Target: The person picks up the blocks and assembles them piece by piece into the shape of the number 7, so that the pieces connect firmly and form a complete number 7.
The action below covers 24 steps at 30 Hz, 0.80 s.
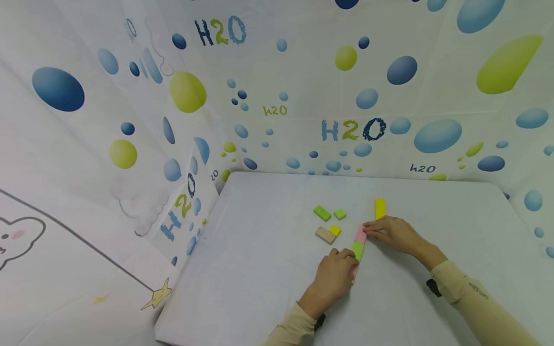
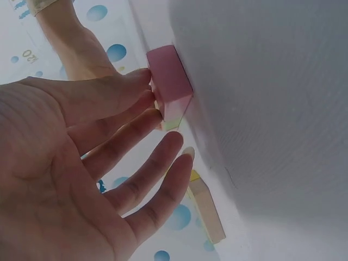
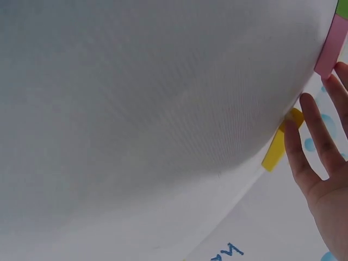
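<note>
Slightly right of the frame's lower centre, the left hand rests its fingertips along a smooth near pink block, outer fingers spread, at the near end of a slanting row continuing through a bright green block to a far pink block, whose far end the right hand touches with extended fingers. Beyond lie a yellow block and, left of the row, a pale wooden block. The white worktop meets white sheeting printed with blue and lime bubbles and "H2O".
</note>
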{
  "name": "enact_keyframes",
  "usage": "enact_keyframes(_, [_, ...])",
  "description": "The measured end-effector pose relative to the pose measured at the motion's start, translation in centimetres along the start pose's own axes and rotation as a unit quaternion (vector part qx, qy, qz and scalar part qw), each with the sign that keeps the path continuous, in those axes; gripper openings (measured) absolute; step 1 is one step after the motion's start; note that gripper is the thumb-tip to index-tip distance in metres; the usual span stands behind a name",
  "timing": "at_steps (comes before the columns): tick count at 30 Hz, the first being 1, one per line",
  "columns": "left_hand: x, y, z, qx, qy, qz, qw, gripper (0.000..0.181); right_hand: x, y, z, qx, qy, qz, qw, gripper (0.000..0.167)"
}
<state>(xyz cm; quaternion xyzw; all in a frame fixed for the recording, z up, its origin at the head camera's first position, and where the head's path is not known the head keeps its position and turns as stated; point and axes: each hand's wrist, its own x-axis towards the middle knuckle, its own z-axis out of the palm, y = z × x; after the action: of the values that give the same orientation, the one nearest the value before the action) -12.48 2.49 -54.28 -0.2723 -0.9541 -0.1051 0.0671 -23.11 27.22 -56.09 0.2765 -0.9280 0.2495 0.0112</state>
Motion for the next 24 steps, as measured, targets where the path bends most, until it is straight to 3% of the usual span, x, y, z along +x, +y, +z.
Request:
enact_keyframes(10, [0.8,-0.5,0.1,-0.009,0.007,0.020,0.9997,0.026,0.0,-0.1,0.2,0.021,0.025,-0.003,0.9995,0.030])
enact_keyframes(16, [1.3,-0.7,0.5,-0.012,0.006,0.024,0.9996,0.026,0.1,-0.2,0.0,0.018,0.018,-0.003,0.9997,0.027])
enact_keyframes(24, [1.9,-1.0,0.5,-0.021,-0.022,0.012,0.9995,0.043,0.0,0.0,0.1,0.027,0.024,0.005,0.9994,0.026])
